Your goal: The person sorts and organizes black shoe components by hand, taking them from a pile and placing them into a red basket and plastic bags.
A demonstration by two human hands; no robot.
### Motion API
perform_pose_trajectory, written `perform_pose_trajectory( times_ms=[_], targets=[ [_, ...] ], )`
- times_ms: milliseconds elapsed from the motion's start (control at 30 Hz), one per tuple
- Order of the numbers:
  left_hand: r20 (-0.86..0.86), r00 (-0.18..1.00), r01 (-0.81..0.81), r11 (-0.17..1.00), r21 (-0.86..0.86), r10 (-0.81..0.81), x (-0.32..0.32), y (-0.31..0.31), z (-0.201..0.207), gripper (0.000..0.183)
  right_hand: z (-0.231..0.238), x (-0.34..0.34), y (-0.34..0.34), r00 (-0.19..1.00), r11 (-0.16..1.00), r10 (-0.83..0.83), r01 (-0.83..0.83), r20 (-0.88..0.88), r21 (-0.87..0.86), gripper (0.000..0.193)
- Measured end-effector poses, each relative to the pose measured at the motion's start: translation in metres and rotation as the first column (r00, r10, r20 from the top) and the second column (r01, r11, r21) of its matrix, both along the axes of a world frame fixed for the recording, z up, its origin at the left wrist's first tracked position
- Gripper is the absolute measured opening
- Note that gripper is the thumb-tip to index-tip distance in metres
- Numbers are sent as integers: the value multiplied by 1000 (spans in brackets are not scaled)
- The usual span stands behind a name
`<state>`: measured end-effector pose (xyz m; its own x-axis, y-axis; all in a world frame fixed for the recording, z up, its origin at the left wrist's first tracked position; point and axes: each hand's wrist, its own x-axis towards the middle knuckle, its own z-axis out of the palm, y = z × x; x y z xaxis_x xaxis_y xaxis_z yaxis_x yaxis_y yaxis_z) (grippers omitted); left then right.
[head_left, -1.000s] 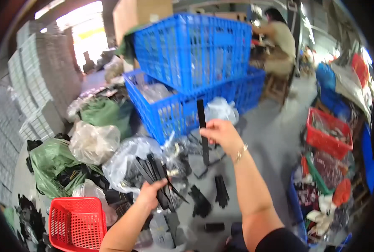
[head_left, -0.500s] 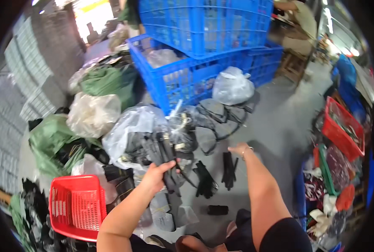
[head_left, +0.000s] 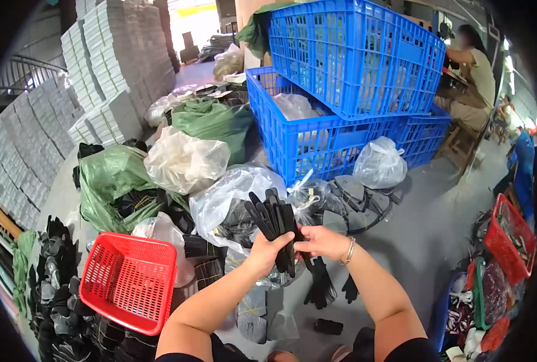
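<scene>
A bundle of long, flat black strips (head_left: 273, 212) stands fanned out above my hands, its upper ends spread apart. My left hand (head_left: 269, 252) is closed round the lower part of the bundle. On the bundle's right side my right hand (head_left: 324, 242), with a bracelet at the wrist, pinches the strips' edge. Below the hands, more black strips (head_left: 321, 285) lie on the floor, with a smaller group of strips (head_left: 350, 289) to their right. A short black roll (head_left: 328, 326) rests nearer to me. Behind the bundle sits an open clear plastic bag (head_left: 211, 202) of dark pieces.
Stacked blue crates (head_left: 353, 130) rise ahead. A red basket (head_left: 163, 295) stands at left, beside heaped dark pieces (head_left: 54, 283). A tied clear bag (head_left: 380, 163) and grey-black shaped pieces (head_left: 356, 196) lie before the crates. Another red basket (head_left: 510, 235) is at right; a person (head_left: 476, 78) sits beyond.
My right hand has come from over the floor strips at right to the bundle in my left hand. The bundle now points upward. The view has swung to the right-hand scene's left.
</scene>
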<state>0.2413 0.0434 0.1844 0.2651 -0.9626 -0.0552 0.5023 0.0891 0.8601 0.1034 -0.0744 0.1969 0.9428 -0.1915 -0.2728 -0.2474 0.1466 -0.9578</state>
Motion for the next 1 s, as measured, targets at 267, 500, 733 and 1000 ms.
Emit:
perform_pose_trajectory(
  times_ms=[267,500,733,1000],
  targets=[
    [-41,997,-64,997,37,66,19,4,-6,17,-3,9,1,987,977,-162,163,-17,138,20],
    [-33,971,-232,966,111,237,41,50,13,19,-4,37,18,989,958,-140,120,57,260,24],
    [130,888,-453,887,84,441,69,121,27,22,-6,101,66,991,980,47,-71,127,187,18],
    [28,811,-584,804,114,585,91,162,36,16,7,137,127,987,983,123,-135,102,126,19]
  ],
)
